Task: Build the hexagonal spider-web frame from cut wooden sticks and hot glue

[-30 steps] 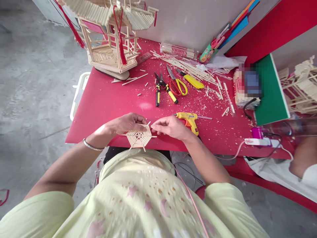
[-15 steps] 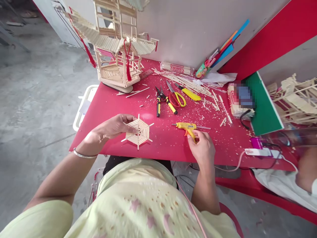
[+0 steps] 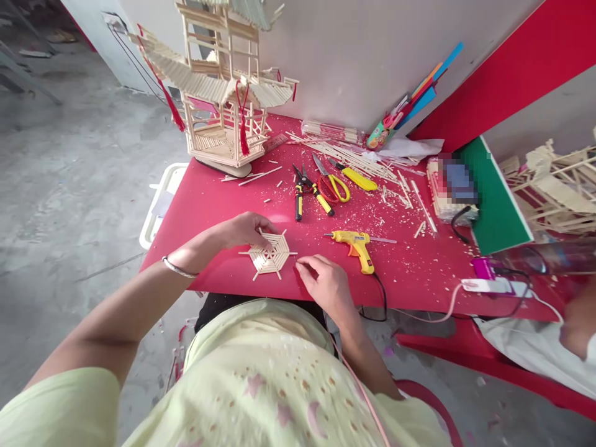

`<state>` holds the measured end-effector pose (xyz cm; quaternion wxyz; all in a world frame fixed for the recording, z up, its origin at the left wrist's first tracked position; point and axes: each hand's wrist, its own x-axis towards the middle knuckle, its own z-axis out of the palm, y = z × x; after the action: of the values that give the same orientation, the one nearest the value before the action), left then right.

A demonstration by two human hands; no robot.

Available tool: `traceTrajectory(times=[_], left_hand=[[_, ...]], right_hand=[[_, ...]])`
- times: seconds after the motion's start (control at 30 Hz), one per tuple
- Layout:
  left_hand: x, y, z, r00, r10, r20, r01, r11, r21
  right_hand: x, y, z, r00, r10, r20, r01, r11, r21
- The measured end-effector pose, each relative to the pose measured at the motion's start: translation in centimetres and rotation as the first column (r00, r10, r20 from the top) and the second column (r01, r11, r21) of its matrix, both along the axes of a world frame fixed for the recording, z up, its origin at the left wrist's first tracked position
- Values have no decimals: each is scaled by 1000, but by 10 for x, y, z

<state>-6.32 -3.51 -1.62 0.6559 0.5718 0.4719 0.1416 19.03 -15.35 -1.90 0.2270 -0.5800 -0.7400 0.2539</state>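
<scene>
A hexagonal web of thin wooden sticks, its spokes jutting past the rim, is at the table's front edge. My left hand grips it from the upper left, thumb on top and fingers partly hidden behind. Just right of one spoke tip is my right hand, thumb and forefinger drawn together in a pinch; whatever they hold, if anything, is too small to make out. The yellow glue gun lies on its side beyond the right hand, a glue stick poking out of its back.
On the red table lie pliers, scissors, a yellow utility knife and loose sticks. A stick pagoda stands back left. At right are a power strip and another person's arm.
My right hand has let go of the glue gun and moved left to the web's side. The web has turned and shifted slightly right in my left hand.
</scene>
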Motion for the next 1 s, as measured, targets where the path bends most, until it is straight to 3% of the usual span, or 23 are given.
traceTrajectory(times=[0.2, 0.33, 0.43, 0.53, 0.63, 0.73, 0.9, 1.0], left_hand=[[-8, 6, 13, 976, 149, -158, -103, 959, 266], [-21, 18, 17, 937, 251, -242, -88, 843, 531], [-27, 33, 11, 897, 377, -230, -165, 769, 617], [-31, 44, 1, 832, 493, -254, -220, 714, 665], [-34, 46, -8, 740, 607, -290, -210, 618, 758], [-38, 44, -15, 662, 677, -321, -155, 543, 826], [-38, 42, -24, 721, 654, -229, -48, 376, 925], [-36, 44, -28, 769, 598, -225, 18, 331, 943]], right_hand=[[9, 8, 12, 1000, 2, 0, -2, 1000, 17], [15, 28, 39, 993, 114, 13, -114, 993, -9], [11, 64, 58, 965, 257, 46, -256, 966, -34], [-4, 124, 65, 935, 347, 69, -343, 937, -64], [-27, 196, 60, 942, 277, 189, -277, 960, -28], [-53, 257, 49, 897, 229, 378, -252, 968, 11], [-74, 304, 25, 828, 267, 493, -258, 962, -89], [-75, 309, 17, 794, 315, 520, -290, 948, -130]])
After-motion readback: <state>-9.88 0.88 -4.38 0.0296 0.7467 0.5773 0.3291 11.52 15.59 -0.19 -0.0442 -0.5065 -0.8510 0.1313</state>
